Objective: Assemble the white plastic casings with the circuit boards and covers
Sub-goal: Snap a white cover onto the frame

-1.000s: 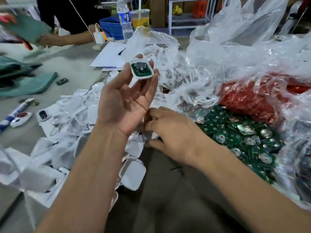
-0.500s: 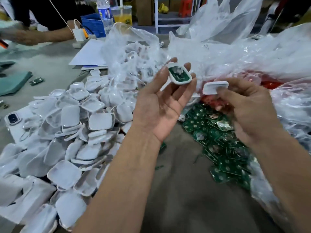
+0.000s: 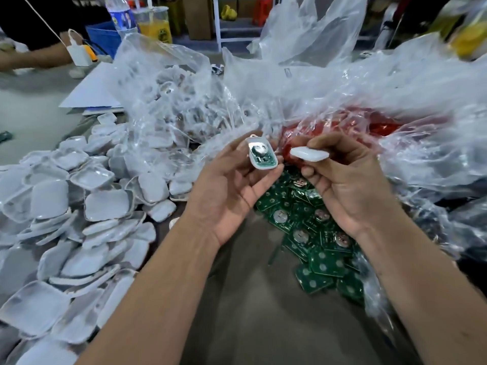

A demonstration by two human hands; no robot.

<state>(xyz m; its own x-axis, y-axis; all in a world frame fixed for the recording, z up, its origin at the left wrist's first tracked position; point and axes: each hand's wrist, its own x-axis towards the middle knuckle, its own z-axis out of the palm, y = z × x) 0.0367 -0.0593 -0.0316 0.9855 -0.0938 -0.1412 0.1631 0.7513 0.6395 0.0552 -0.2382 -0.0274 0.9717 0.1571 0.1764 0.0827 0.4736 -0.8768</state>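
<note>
My left hand [image 3: 232, 191] holds a white plastic casing [image 3: 262, 154] at its fingertips, a green circuit board with a round silver cell seated inside it. My right hand [image 3: 345, 185] pinches a white cover [image 3: 309, 154] between thumb and fingers, just right of the casing and a small gap away from it. A big heap of white covers and casings [image 3: 79, 222] lies on the left of the table. Under and behind my right hand lies a pile of green circuit boards [image 3: 316, 246].
Crumpled clear plastic bags [image 3: 329, 83] rise behind my hands, one holding white parts [image 3: 174, 109], another red parts [image 3: 350, 127]. Far left, another person's arm [image 3: 31, 59], a white charger, papers, a water bottle and a cup of orange drink [image 3: 155, 25]. Bare grey table [image 3: 258, 312] lies between my forearms.
My right hand came up from the white pile with a cover and brought it close beside the casing. My left hand lowered and tilted the casing toward it. The view shifted left.
</note>
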